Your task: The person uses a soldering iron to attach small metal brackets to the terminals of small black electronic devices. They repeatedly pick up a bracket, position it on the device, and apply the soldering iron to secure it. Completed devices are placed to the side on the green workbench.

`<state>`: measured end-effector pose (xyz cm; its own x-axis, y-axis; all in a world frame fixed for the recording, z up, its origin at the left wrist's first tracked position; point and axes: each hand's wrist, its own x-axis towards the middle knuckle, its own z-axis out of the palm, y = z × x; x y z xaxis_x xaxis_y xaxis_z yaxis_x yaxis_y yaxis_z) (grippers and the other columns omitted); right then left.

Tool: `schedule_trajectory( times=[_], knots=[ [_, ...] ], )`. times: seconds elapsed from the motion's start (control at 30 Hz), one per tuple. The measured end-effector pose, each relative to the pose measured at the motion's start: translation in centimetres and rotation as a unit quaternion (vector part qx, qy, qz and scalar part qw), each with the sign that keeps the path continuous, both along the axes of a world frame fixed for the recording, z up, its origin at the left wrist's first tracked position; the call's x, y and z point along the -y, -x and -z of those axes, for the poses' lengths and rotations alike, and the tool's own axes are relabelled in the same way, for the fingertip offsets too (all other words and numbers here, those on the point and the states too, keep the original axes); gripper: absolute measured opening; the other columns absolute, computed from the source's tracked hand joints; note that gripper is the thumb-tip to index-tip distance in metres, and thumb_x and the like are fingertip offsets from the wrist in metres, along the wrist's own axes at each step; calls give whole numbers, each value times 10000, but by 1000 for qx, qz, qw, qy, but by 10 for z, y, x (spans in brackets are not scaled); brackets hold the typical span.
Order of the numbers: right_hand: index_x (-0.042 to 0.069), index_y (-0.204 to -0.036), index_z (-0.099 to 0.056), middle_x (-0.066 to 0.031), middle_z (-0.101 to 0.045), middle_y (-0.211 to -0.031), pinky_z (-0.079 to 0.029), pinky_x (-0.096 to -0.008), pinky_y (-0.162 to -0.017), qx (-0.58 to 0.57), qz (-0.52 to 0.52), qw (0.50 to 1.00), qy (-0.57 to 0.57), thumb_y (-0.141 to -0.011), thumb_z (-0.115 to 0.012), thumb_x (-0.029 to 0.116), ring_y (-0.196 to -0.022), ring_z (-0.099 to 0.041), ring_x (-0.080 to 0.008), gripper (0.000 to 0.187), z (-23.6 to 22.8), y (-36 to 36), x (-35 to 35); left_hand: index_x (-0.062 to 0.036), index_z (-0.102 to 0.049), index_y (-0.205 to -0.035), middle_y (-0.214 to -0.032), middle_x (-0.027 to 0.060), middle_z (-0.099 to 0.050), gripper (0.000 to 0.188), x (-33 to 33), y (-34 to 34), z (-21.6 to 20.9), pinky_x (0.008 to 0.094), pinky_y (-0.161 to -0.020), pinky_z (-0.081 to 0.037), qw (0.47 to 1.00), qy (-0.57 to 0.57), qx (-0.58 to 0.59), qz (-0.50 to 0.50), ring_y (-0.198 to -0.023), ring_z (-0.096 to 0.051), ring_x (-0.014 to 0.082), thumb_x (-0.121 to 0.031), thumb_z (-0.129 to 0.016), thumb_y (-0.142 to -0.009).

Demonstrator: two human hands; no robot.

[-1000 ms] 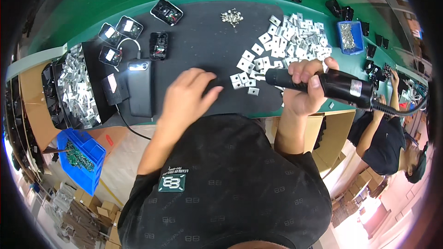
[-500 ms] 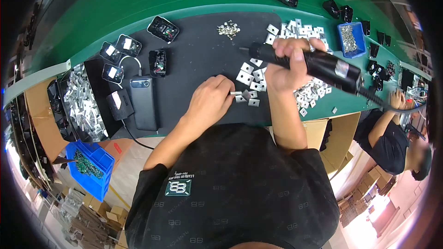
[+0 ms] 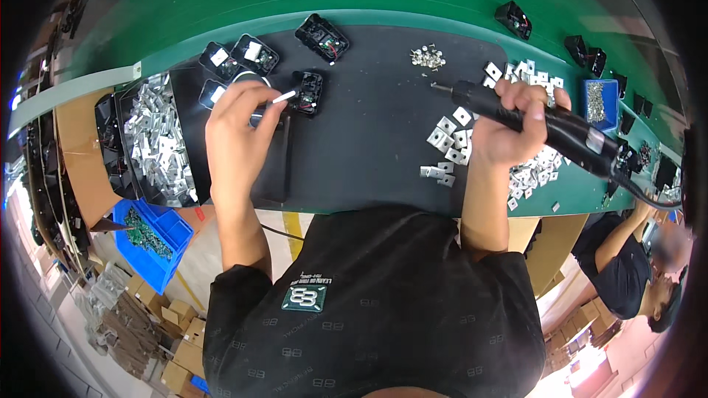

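Note:
My left hand is raised at the left of the black mat, with thumb and fingers pinching a small, thin silvery-white metal piece. This piece sits right beside an open black housing with wires and a circuit board inside. My right hand wraps round a black electric screwdriver. Its bit points left over the mat, below a small heap of screws. Square metal plates with holes lie just left of my right wrist, and more are spread behind that hand.
Another open housing stands at the back, near several smaller black units. Left is a box of metal parts above a blue bin with circuit boards. A blue tray stands right; a co-worker is beyond.
My left hand has moved from beside the metal plates leftward to the open housing, carrying the metal piece. My right hand still grips the screwdriver. The whole view has shifted slightly.

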<state>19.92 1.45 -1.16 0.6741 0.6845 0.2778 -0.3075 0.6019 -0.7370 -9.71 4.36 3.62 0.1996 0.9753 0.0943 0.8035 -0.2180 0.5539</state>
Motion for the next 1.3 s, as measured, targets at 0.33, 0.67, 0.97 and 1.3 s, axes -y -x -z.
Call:
schedule_trajectory(
  times=[0.33, 0.67, 0.97, 1.3],
  knots=[
    [159, -1226, -453, -14, -490, -734, -408, -332, -613, 26, -53, 998, 0, -817, -618, 152, -627, -474, -142, 441, -29, -9, 31, -25, -644, -912, -990, 135, -677, 197, -25, -13, 29, 357, -729, -508, 995, 84, -33, 50, -822, -666, 272, -81, -726, -742],
    [151, -1247, -468, 5, -454, -749, -367, -322, -674, 31, -107, 994, 0, -835, -564, 185, -664, -435, -119, 424, -29, -9, 40, -20, -584, -920, -747, 151, -634, 245, -12, -46, 34, 361, -610, -499, 980, 196, -27, 30, -668, -644, 273, -172, -714, -778],
    [122, -1221, -466, 15, -468, -754, -381, -267, -660, -34, -173, 983, -56, -844, -576, 178, -659, -443, -91, 396, -49, -9, 47, -49, -655, -1001, -936, 112, -606, 312, 17, -71, 22, 364, -721, -494, 983, -63, 47, 167, -828, -606, 286, -80, -748, -705],
    [151, -1278, -421, 8, -471, -739, -415, -309, -637, -41, -189, 980, -37, -850, -623, 192, -613, -463, -121, 475, -59, -4, 58, -40, -679, -998, -847, 67, -661, 378, 37, -106, 30, 310, -596, -495, 949, -88, 111, 283, -674, -618, 214, -181, -795, -666]
  ],
)
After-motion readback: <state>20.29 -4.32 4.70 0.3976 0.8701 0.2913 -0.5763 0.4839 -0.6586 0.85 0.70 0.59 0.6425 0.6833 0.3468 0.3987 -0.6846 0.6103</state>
